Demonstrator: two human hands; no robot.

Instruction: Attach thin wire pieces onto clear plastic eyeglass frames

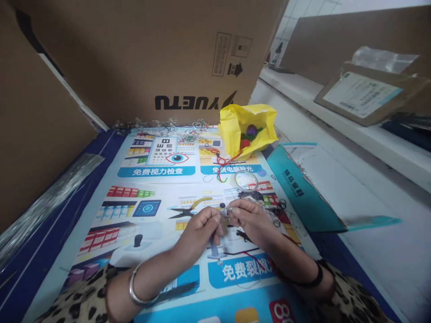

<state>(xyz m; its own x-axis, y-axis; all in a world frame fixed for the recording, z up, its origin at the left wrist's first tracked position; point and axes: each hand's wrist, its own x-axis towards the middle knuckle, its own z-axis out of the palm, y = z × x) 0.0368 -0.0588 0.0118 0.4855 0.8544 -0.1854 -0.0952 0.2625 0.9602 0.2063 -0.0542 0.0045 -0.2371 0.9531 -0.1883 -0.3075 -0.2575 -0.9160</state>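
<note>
My left hand (pixel 204 226) and my right hand (pixel 251 220) meet fingertip to fingertip above the printed sheet (pixel 148 242). Both are closed in a pinch around something small and shiny between them, too small to name. Just beyond my left hand lie pliers (pixel 183 212) with dark jaws and a yellow handle, partly hidden by my fingers. A clear ring-shaped roll (pixel 246 181) rests past my right hand. Around that hand are scattered dark loops (pixel 281 205) and thin wires. Below the hands a red cord (pixel 256 260) runs across the sheet.
A yellow bag (pixel 232 134) holds red, green and purple balls of cord. To its right stands a teal box (pixel 296 188). A bundle of silvery strands (pixel 54 206) lies left. Tangled wires (pixel 161 128) line the foot of a large cardboard box (pixel 151 58). A parcel (pixel 360 96) sits on the ledge.
</note>
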